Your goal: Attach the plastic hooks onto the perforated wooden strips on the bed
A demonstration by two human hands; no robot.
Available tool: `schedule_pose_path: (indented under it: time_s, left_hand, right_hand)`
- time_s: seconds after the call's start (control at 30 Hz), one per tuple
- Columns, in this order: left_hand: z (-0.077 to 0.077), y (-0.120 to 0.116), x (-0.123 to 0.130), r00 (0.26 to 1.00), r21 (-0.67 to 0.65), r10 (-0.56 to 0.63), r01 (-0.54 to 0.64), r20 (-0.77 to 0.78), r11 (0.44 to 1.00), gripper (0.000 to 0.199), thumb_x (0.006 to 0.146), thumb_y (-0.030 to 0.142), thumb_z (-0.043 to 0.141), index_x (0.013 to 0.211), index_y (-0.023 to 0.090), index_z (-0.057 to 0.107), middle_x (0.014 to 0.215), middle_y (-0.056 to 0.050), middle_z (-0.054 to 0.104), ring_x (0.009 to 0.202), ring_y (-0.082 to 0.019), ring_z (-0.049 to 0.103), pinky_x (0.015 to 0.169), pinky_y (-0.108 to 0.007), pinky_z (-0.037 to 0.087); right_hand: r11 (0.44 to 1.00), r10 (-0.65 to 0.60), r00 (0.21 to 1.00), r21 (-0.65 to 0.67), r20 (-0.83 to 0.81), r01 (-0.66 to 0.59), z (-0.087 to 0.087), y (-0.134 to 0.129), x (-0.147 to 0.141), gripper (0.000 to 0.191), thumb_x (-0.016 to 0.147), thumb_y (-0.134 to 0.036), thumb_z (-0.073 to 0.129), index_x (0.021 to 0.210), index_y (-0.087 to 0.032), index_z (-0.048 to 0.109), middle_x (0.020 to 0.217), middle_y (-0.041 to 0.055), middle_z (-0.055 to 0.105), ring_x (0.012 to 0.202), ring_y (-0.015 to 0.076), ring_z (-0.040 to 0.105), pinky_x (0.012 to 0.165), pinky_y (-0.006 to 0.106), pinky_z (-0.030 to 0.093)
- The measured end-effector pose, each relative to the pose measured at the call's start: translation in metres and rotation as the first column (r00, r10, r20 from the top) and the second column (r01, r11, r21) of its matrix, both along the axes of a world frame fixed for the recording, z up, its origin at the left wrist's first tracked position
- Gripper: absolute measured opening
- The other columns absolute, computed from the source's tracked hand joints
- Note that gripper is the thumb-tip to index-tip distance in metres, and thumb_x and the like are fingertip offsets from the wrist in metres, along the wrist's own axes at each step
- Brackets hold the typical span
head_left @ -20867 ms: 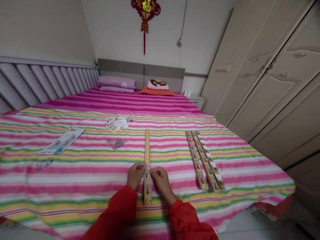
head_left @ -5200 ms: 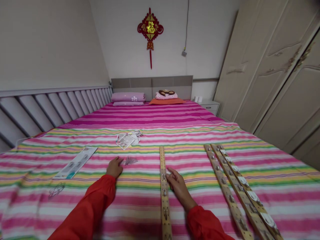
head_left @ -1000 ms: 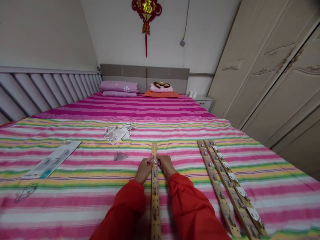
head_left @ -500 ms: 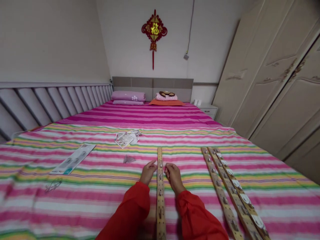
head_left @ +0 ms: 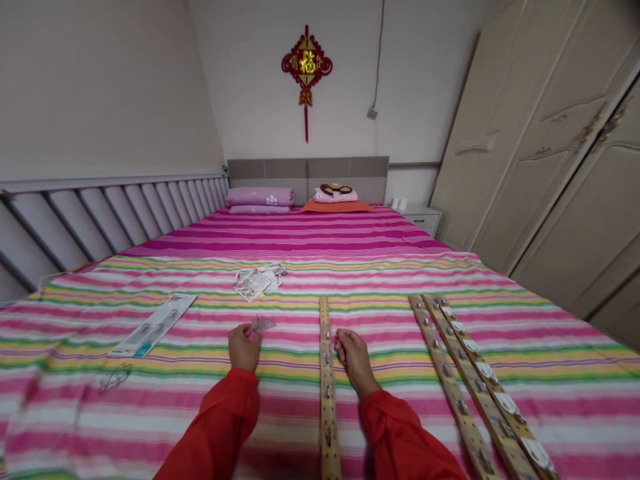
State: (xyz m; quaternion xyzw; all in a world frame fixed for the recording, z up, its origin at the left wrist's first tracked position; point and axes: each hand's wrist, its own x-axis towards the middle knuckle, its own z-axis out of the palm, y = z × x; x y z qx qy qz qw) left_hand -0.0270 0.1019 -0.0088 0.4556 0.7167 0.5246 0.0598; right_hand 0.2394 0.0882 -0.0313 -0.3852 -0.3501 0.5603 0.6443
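Note:
A wooden strip (head_left: pixel 327 407) with holes and several small metal clips lies lengthwise in front of me on the striped cloth. Just right of its far part is my right hand (head_left: pixel 351 351), its fingers pinched together; whatever they hold is too small to make out. My left hand (head_left: pixel 245 347) is left of the strip, thumb and fingertips closed on the near edge of a small clear plastic bag (head_left: pixel 262 323). Beyond it rests a pile of clear packets and papers (head_left: pixel 257 281).
Several more wooden strips (head_left: pixel 453 387) with metal clips lie at the right, some bearing white round pieces. A white card (head_left: pixel 155 327) and a tangle of thin wire (head_left: pixel 115 378) are at the left. Folded bedding (head_left: pixel 260 197) sits by the headboard (head_left: pixel 345 171).
My left hand has moved left from the strip to the small plastic bag and closed on it. My right hand stays beside the strip. The view has shifted slightly.

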Motion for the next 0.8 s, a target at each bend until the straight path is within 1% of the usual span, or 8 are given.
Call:
schedule_pose_path:
  time_s: [0.1, 0.23, 0.4, 0.5, 0.57, 0.67, 0.73, 0.8]
  left_hand:
    - [-0.001, 0.003, -0.003, 0.999, -0.05, -0.005, 0.007, 0.035, 0.999, 0.015, 0.057, 0.029, 0.059, 0.067, 0.018, 0.06, 0.063, -0.004, 0.061, 0.069, -0.022, 0.059, 0.072, -0.035, 0.047]
    - [0.003, 0.003, -0.004, 0.985, -0.046, 0.054, -0.047, 0.163, 0.998, 0.01, 0.056, 0.029, 0.06, 0.058, 0.02, 0.057, 0.055, -0.001, 0.059, 0.061, -0.021, 0.057, 0.067, -0.034, 0.046]
    - [0.007, -0.006, -0.006, 0.937, 0.004, 0.153, -0.163, 0.313, 0.987, 0.014, 0.059, 0.03, 0.059, 0.065, 0.018, 0.06, 0.059, 0.0, 0.061, 0.063, -0.019, 0.058, 0.066, -0.033, 0.047]
    - [0.013, -0.013, 0.001, 0.825, 0.13, 0.124, -0.231, 0.551, 0.964, 0.02, 0.058, 0.03, 0.064, 0.071, 0.015, 0.063, 0.064, 0.001, 0.062, 0.065, -0.016, 0.057, 0.068, -0.031, 0.047]
    - [0.02, -0.019, 0.012, 0.732, 0.195, 0.034, -0.226, 0.68, 0.954, 0.021, 0.056, 0.027, 0.067, 0.074, 0.015, 0.064, 0.066, 0.002, 0.062, 0.064, -0.013, 0.056, 0.067, -0.028, 0.047]
    - [0.03, -0.024, 0.035, 0.548, 0.226, -0.151, -0.07, 0.822, 0.972, 0.019, 0.057, 0.02, 0.069, 0.075, 0.015, 0.064, 0.068, 0.002, 0.063, 0.062, -0.009, 0.056, 0.061, -0.022, 0.046]
    - [0.035, -0.025, 0.052, 0.422, 0.213, -0.222, 0.07, 0.879, 0.975, 0.015, 0.059, 0.016, 0.068, 0.073, 0.015, 0.063, 0.066, 0.002, 0.062, 0.06, -0.008, 0.057, 0.059, -0.019, 0.046]
    - [0.039, -0.025, 0.069, 0.386, 0.189, -0.251, 0.191, 0.888, 0.963, 0.013, 0.058, 0.016, 0.069, 0.069, 0.015, 0.062, 0.064, 0.002, 0.061, 0.059, -0.007, 0.057, 0.057, -0.018, 0.045]
  right_hand:
    - [1.0, -0.001, 1.0, -0.007, -0.001, 0.001, 0.0, 0.0, 0.0, 0.031, 0.067, -0.044, 0.07, 0.072, -0.016, 0.058, 0.049, -0.0063, 0.054, 0.031, 0.0027, 0.031, 0.031, 0.017, 0.017]
    - [1.0, 0.005, 1.0, -0.007, -0.015, -0.005, 0.0, 0.0, 0.0, 0.03, 0.067, -0.043, 0.07, 0.075, -0.017, 0.059, 0.049, -0.0066, 0.054, 0.031, 0.0031, 0.031, 0.031, 0.018, 0.017]
    - [1.0, 0.009, 1.0, -0.015, -0.03, -0.009, -0.002, 0.001, 0.001, 0.03, 0.067, -0.043, 0.07, 0.077, -0.017, 0.059, 0.049, -0.0067, 0.054, 0.031, 0.0035, 0.031, 0.031, 0.018, 0.017]
    - [1.0, 0.011, 0.999, -0.011, -0.031, -0.012, -0.002, 0.002, 0.001, 0.031, 0.067, -0.044, 0.07, 0.076, -0.017, 0.058, 0.048, -0.0067, 0.054, 0.031, 0.0036, 0.031, 0.03, 0.018, 0.016]
    - [1.0, 0.012, 0.999, -0.017, -0.036, -0.012, -0.003, 0.003, 0.001, 0.031, 0.066, -0.045, 0.07, 0.076, -0.017, 0.059, 0.049, -0.0065, 0.054, 0.031, 0.0035, 0.031, 0.03, 0.018, 0.016]
    - [1.0, 0.021, 0.998, -0.02, -0.056, -0.022, -0.003, 0.004, 0.002, 0.032, 0.066, -0.045, 0.071, 0.076, -0.017, 0.061, 0.049, -0.0064, 0.054, 0.031, 0.003, 0.03, 0.031, 0.018, 0.015]
    - [0.999, 0.031, 0.997, -0.02, -0.069, -0.033, -0.003, 0.004, 0.002, 0.031, 0.065, -0.044, 0.072, 0.075, -0.017, 0.061, 0.049, -0.0064, 0.053, 0.031, 0.0028, 0.029, 0.031, 0.018, 0.015]
    - [0.999, 0.038, 0.996, -0.023, -0.084, -0.04, -0.002, 0.004, 0.003, 0.03, 0.064, -0.043, 0.073, 0.073, -0.016, 0.062, 0.049, -0.0063, 0.053, 0.032, 0.0026, 0.029, 0.032, 0.018, 0.015]
